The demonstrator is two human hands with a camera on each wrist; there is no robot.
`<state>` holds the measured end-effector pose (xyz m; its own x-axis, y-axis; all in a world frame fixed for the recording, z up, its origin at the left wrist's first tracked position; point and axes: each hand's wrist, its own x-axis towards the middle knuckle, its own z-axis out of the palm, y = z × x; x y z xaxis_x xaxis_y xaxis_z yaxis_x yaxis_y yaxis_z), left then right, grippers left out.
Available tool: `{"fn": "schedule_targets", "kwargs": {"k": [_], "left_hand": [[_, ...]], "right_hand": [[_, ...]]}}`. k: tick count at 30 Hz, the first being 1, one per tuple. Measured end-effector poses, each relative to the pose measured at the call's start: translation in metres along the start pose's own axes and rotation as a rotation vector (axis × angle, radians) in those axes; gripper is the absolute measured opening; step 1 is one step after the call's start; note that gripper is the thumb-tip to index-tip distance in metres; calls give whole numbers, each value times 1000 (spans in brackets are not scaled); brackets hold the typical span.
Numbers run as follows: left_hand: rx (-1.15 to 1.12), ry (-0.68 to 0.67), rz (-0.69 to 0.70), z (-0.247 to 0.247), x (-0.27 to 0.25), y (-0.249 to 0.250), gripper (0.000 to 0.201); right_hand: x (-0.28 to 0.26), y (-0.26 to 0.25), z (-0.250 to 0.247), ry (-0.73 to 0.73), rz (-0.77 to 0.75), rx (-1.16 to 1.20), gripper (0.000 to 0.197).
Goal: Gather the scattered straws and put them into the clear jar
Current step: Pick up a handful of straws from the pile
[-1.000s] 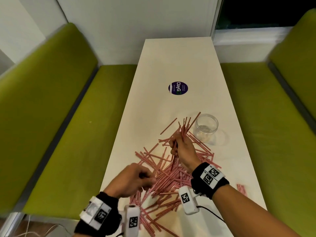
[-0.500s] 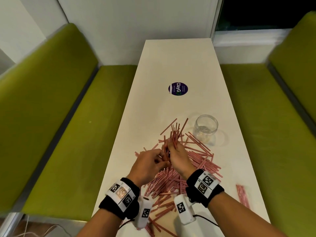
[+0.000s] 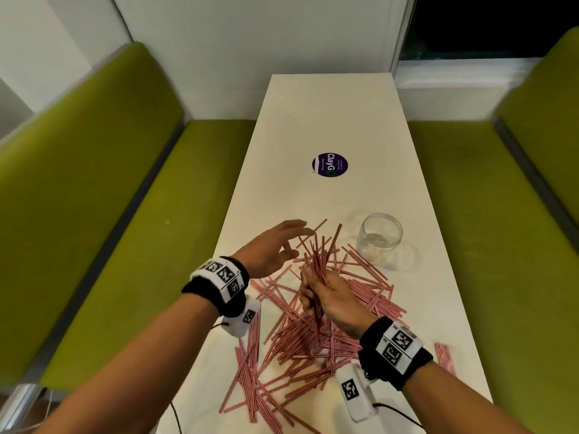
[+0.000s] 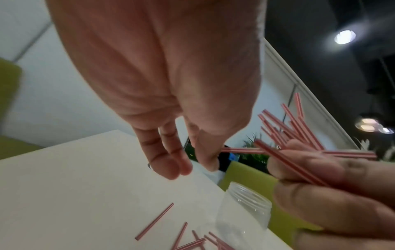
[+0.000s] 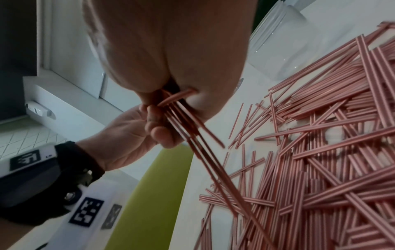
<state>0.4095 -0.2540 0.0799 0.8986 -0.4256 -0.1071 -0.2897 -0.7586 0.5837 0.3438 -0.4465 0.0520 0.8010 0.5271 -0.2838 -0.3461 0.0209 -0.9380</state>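
While the right hand (image 3: 332, 296) grips a bunch of straws (image 3: 319, 261) with its fingers curled round them, the left hand (image 3: 269, 249) is held out above the table (image 3: 329, 114) with its fingers straight and spread, and it holds nothing. The bunch stands nearly upright, with its top ends fanned out and its low ends down in the pile (image 3: 313, 339). In the left wrist view the left fingers (image 4: 169, 162) hang over the bare white top, close to the bunch but not touching it.

Most straws lie in the pile on the near half of the table, red and thin, crossing over each other. A few more (image 3: 445, 358) lie apart by the right edge. The jar (image 3: 380, 238) stands upright just past the pile on the right side, mouth open, with no straws in it. A round purple sticker (image 3: 330, 164) sits farther up the table. Green benches (image 3: 109, 214) run along both sides.
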Motion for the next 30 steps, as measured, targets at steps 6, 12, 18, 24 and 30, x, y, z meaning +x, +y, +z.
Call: {"fn": "schedule_targets", "kwargs": {"k": [6,12,18,24,30], "left_hand": [[95,-82,7,-14,-3,-8,23],[-229,197,-302,-19,-47,-14,17],[-708,66,-311,31,-86,37,14],[-700,-36,-313,65,-86,58,28],[-543,-53,-293,62,-90,64,29]], "right_hand": [[-3,-4,-1,-18,25,10,34],[2,0,-5,123,19,49,34],[5,-3,8,202,-69,50,33],[0,-8,22,314,-114,-28,50],[-7,-8,27,291,-124,-96,54]]}}
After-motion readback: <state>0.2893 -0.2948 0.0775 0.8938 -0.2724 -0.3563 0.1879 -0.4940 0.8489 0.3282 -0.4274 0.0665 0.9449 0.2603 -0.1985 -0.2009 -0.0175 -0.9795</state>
